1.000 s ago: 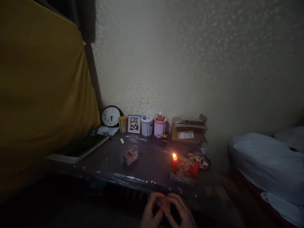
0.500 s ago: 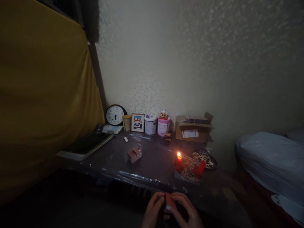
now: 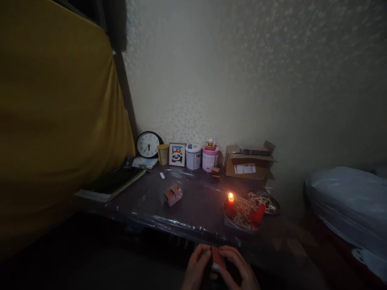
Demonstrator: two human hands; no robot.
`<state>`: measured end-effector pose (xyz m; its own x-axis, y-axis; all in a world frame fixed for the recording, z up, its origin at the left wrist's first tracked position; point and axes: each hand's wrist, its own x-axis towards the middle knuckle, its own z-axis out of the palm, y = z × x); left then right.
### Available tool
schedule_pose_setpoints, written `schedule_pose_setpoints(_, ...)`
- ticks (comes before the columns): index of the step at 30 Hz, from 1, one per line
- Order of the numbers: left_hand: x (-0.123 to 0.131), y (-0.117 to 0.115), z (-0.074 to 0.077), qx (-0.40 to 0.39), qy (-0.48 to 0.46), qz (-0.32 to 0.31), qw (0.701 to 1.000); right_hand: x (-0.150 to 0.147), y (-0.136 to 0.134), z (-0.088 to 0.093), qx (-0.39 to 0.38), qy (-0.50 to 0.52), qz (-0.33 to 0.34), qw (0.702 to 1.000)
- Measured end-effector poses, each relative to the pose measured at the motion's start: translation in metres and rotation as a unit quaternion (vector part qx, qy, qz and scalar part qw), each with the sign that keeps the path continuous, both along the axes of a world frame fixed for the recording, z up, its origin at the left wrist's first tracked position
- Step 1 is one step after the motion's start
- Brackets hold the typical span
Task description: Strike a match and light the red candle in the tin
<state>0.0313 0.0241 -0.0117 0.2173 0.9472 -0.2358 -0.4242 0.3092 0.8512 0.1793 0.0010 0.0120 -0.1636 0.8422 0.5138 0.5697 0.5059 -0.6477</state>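
Observation:
My left hand and my right hand grip a small orange matchbox between them, low in the view in front of the table's near edge. Fingers press on it from both sides, and its pale end faces me. Beyond, to the right, a lit red candle stands in an oval dish of loose bits. A red thing lies at that dish's right side. Behind it, a dark plate holds many thin pale sticks. A pack of similar boxes sits left of centre on the table.
The dark table has a shiny cover. Along the wall stand a clock, a framed panda picture, two tubs and a cardboard box. A book lies at left by a yellow curtain. The room is dim.
The view has shifted slightly, so the table's things appear a little further right. Both hands keep their hold on the matchbox, nearly unmoved in the picture.

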Motion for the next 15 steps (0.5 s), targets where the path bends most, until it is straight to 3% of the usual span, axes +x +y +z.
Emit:
schedule_pose_setpoints(7,-0.001,0.000,0.003,-0.006,-0.027,0.001,1.000,0.002,0.002,-0.003,0.001,-0.049,0.011,0.999)
schedule_pose_setpoints(15,-0.002,0.000,-0.008,0.007,-0.047,-0.005,0.999,0.004,0.002,-0.017,0.018,-0.040,-0.002,0.999)
